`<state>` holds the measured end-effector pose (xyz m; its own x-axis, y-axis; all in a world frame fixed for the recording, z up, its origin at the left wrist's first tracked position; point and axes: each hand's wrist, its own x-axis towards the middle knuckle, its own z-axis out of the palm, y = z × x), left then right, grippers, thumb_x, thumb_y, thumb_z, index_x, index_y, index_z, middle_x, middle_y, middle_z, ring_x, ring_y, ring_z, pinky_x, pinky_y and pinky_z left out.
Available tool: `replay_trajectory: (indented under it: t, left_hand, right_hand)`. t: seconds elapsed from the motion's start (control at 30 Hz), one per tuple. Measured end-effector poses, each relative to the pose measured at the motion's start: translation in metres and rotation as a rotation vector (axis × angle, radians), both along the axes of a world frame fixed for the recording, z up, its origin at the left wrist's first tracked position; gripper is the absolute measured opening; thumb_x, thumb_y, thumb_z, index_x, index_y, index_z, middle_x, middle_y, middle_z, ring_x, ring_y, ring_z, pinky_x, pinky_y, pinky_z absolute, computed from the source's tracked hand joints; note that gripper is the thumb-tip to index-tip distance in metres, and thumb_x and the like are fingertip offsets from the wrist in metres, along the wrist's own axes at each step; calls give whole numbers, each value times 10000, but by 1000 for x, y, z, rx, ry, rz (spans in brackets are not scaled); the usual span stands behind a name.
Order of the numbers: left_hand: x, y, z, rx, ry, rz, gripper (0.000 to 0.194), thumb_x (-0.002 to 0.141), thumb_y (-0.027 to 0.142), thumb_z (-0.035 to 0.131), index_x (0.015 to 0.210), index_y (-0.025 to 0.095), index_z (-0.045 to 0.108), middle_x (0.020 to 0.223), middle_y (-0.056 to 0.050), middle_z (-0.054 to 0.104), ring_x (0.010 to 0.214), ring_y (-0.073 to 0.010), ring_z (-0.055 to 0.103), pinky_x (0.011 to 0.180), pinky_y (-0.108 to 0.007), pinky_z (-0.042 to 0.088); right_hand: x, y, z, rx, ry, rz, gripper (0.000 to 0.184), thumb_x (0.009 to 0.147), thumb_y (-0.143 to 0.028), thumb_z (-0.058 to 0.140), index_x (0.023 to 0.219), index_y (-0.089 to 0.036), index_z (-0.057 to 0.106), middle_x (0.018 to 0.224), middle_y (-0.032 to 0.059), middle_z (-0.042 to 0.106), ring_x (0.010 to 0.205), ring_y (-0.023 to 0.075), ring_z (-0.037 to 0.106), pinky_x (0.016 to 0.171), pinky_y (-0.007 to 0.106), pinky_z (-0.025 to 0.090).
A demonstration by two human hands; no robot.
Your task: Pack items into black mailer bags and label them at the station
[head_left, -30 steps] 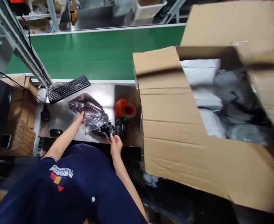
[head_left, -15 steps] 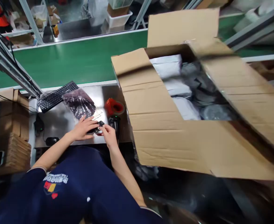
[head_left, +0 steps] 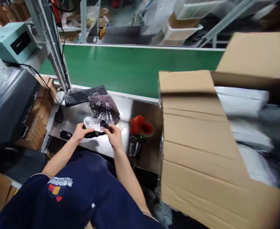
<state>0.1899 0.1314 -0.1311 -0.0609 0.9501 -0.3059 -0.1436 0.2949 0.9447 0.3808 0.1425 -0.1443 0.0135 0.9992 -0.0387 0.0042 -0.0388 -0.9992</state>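
Observation:
My left hand (head_left: 79,132) and my right hand (head_left: 113,136) are both closed on a small dark packet with a white label (head_left: 94,127), held just above the steel table (head_left: 111,148) near its front edge. Behind the packet lies a clear bag with a dark purple garment (head_left: 104,108). To the right of my right hand stand a red tape dispenser (head_left: 141,126) and a black handheld scanner (head_left: 134,147).
A black keyboard (head_left: 85,94) and a mouse (head_left: 65,135) lie at the table's left. A big open cardboard box (head_left: 197,133) of grey and white bags fills the right. A green conveyor belt (head_left: 130,68) runs behind. Flat cartons (head_left: 38,121) and a black machine (head_left: 8,101) stand on the left.
My hands left the purple garment bag and came together on the small dark packet, lifting its labelled side up. The camera swung left, so the cardboard box sits further right.

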Motion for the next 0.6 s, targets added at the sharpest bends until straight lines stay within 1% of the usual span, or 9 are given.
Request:
replay_trajectory:
  t: [0.1, 0.17, 0.23, 0.3, 0.33, 0.37, 0.43, 0.5, 0.6]
  left_hand:
    - [-6, -10, -5, 114, 54, 222, 333, 628, 431, 941, 800, 191, 786, 796, -19, 781, 733, -191, 685, 751, -326, 584]
    - [-11, -16, -3, 197, 166, 307, 287, 712, 445, 889, 788, 196, 770, 762, -6, 752, 725, -182, 667, 724, -306, 564]
    - [-19, -20, 1, 249, 259, 308, 268, 765, 443, 857, 831, 200, 766, 791, -8, 749, 762, -190, 672, 752, -308, 563]
    - [-27, -22, 5, 266, 294, 222, 269, 776, 441, 851, 870, 202, 771, 828, -20, 756, 795, -201, 679, 792, -320, 564]
    - [-31, -23, 7, 264, 297, 160, 274, 766, 437, 857, 879, 200, 777, 836, -24, 757, 799, -202, 678, 799, -323, 561]
    - [-33, -23, 8, 256, 291, 101, 283, 750, 436, 868, 877, 198, 781, 832, -25, 753, 793, -201, 673, 793, -321, 556]
    - [-34, -23, 7, 229, 245, 46, 307, 721, 459, 881, 834, 195, 771, 789, -16, 724, 753, -185, 647, 744, -304, 540]
    - [-32, -23, 2, 198, 181, 113, 371, 733, 531, 861, 719, 196, 700, 682, 8, 641, 656, -151, 575, 636, -275, 487]
    - [-27, -25, -5, 181, 152, 256, 494, 809, 611, 787, 614, 207, 580, 571, 36, 501, 551, -115, 447, 527, -256, 381]
  right_hand:
    - [-20, -4, 3, 16, 34, -132, 311, 764, -518, 733, 691, -252, 590, 652, -24, 528, 670, 181, 471, 643, 319, 403]
    - [-27, -6, 6, 16, 57, -133, 296, 771, -515, 713, 735, -248, 590, 663, -26, 550, 662, 175, 490, 640, 315, 416]
    - [-32, -5, 10, -3, 77, -22, 304, 766, -494, 742, 893, -243, 629, 683, -36, 590, 646, 175, 518, 637, 317, 435]
    - [-36, -3, 14, -9, 61, 117, 419, 724, -471, 811, 1035, -239, 652, 757, -24, 667, 684, 189, 582, 672, 328, 477]
    - [-39, -2, 14, -1, 41, 162, 431, 711, -471, 831, 1036, -239, 668, 791, -11, 696, 715, 197, 610, 697, 335, 494]
    - [-42, -1, 14, 12, 18, 183, 393, 716, -484, 832, 987, -237, 689, 809, 1, 712, 740, 201, 627, 716, 338, 505]
    - [-49, 0, 11, 28, -6, 161, 317, 764, -528, 789, 843, -232, 708, 776, 7, 706, 726, 194, 622, 709, 334, 505]
    - [-55, -1, 5, 12, 5, 107, 335, 795, -561, 758, 772, -230, 710, 700, -3, 674, 673, 181, 591, 674, 326, 495]
    - [-60, -4, -5, -38, 45, 18, 409, 750, -623, 801, 757, -223, 717, 678, 4, 664, 656, 183, 568, 650, 334, 502]
